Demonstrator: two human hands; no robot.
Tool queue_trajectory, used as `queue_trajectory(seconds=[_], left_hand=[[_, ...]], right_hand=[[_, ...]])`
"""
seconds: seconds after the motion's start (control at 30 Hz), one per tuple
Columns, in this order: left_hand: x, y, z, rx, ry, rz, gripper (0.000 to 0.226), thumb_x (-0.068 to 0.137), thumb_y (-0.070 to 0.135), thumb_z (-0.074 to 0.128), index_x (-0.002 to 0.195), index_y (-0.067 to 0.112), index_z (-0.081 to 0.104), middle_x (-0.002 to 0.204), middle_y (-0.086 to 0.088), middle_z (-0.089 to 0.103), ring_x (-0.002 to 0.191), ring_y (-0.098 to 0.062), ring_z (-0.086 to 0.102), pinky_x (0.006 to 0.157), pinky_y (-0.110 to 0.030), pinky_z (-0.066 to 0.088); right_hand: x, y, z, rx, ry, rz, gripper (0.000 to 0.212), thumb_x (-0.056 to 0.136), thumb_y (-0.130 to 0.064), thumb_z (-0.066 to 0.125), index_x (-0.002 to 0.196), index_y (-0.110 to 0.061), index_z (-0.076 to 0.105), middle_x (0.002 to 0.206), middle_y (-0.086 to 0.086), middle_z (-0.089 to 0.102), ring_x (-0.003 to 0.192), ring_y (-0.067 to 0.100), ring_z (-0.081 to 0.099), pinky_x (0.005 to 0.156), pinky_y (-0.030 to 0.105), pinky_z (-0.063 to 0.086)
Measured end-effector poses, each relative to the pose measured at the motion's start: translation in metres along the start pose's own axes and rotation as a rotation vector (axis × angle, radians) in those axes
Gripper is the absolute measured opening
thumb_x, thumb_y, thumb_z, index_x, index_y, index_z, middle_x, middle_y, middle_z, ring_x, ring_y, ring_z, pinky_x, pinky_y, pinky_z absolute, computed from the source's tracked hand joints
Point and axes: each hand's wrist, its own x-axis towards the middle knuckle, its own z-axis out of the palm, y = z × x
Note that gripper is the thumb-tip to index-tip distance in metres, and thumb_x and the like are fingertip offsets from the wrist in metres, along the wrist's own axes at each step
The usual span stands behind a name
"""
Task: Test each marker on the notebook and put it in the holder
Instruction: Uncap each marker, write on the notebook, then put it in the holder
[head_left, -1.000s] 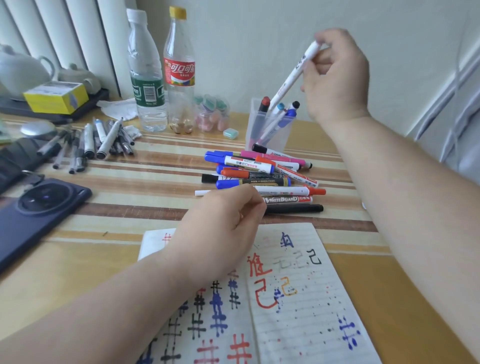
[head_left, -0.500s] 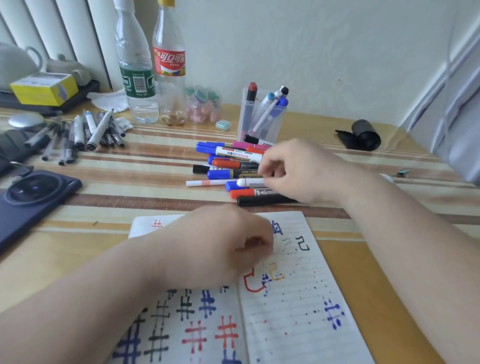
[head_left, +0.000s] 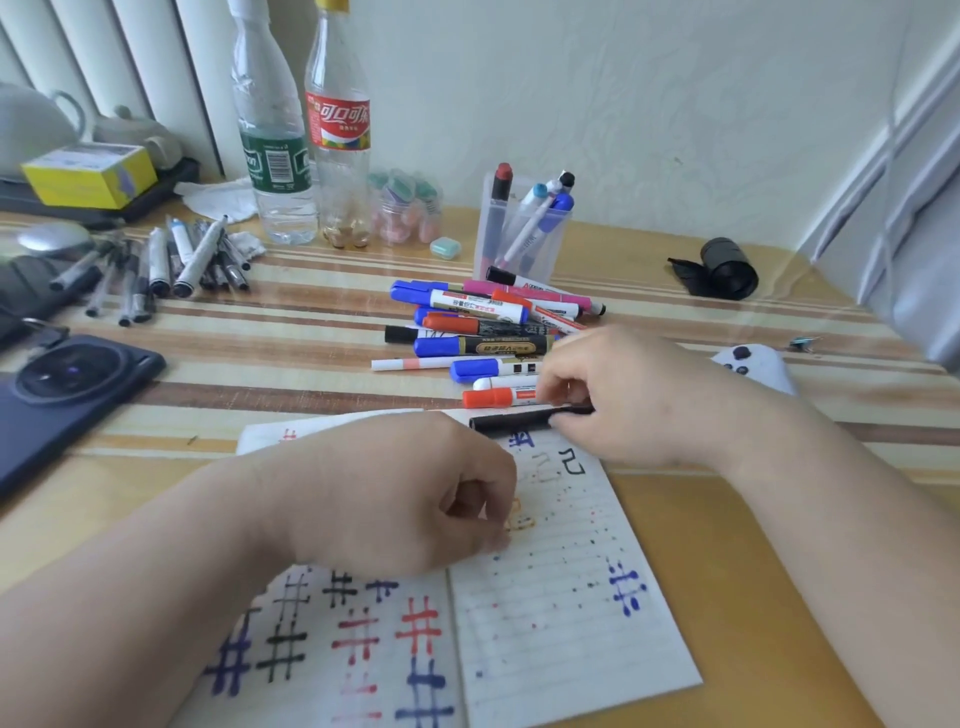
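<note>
The right hand (head_left: 634, 400) reaches in at the centre of the frame, its fingers curled down over the right end of a black marker (head_left: 511, 420) and seemingly pinching it. The marker lies flat across the top edge of the open notebook (head_left: 561, 623). The left hand (head_left: 395, 493) rests on the notebook's left page, lower centre, curled into a loose fist with nothing visible in it. Just above the black marker is the heap of markers (head_left: 483, 317) waiting to be tested, and behind it, upper centre, stands the clear holder (head_left: 519, 244) with a few markers upright in it. The black marker should be light and stiff, a smooth round plastic barrel that rolls easily on the paper and may slip in a fingertip hold. The barrel's middle looks like the best place to grip it, leaving the cap end free for the other hand to pull off. That cap probably sits tight, so a firm hold matters. The holder looks light too and could tip if a marker is dropped in hard.
</note>
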Motion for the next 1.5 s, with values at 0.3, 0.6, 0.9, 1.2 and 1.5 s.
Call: queue_trajectory(seconds=[0.3,0.6,0.9,1.2,1.5], left_hand=[[0.002,-0.021,-0.014,0.072,0.386,-0.329,0.010,0.095,0.047,0.059,0.102,0.040,0.057,0.098,0.024,0.049,0.089,-0.001,0.052,0.074,-0.023,0.040],[0.015,-0.025,0.004,0.021,0.338,-0.248,0.021,0.092,0.043,0.065,0.110,0.036,0.057,0.099,0.022,0.052,0.095,0.003,0.048,0.075,-0.007,0.036],[0.010,-0.009,0.008,0.104,0.386,0.189,0.038,0.091,0.048,0.060,0.123,0.029,0.056,0.103,0.024,0.053,0.102,0.002,0.050,0.091,-0.011,0.036],[0.011,0.011,0.016,-0.060,0.376,0.089,0.014,0.103,0.044,0.040,0.099,0.039,0.052,0.087,0.025,0.059,0.077,0.007,0.054,0.071,-0.009,0.041],[0.007,0.017,0.020,-0.221,0.370,0.034,0.026,0.102,0.044,0.036,0.108,0.030,0.058,0.091,0.012,0.062,0.090,-0.010,0.058,0.077,-0.021,0.044]], right_hand=[[0.003,-0.005,0.007,-0.102,0.011,0.045,0.015,0.086,-0.028,0.062,0.088,-0.036,0.050,0.091,-0.013,0.051,0.093,0.014,0.050,0.082,0.041,0.052],[-0.034,0.011,-0.001,0.879,0.096,0.149,0.031,0.100,-0.005,0.055,0.107,-0.030,0.073,0.077,0.001,0.067,0.059,0.014,0.064,0.052,0.033,0.050],[-0.046,0.009,0.028,1.840,-0.442,-0.065,0.043,0.084,0.012,0.046,0.118,-0.003,0.068,0.088,0.016,0.061,0.075,0.024,0.059,0.072,0.039,0.057],[-0.040,-0.016,0.042,1.556,0.144,0.020,0.017,0.092,-0.024,0.067,0.097,-0.008,0.069,0.061,0.006,0.052,0.054,0.019,0.046,0.040,0.024,0.035],[-0.042,-0.029,0.041,1.463,0.329,0.010,0.036,0.094,-0.027,0.061,0.096,0.008,0.056,0.061,0.009,0.053,0.049,0.017,0.045,0.043,0.019,0.035]])
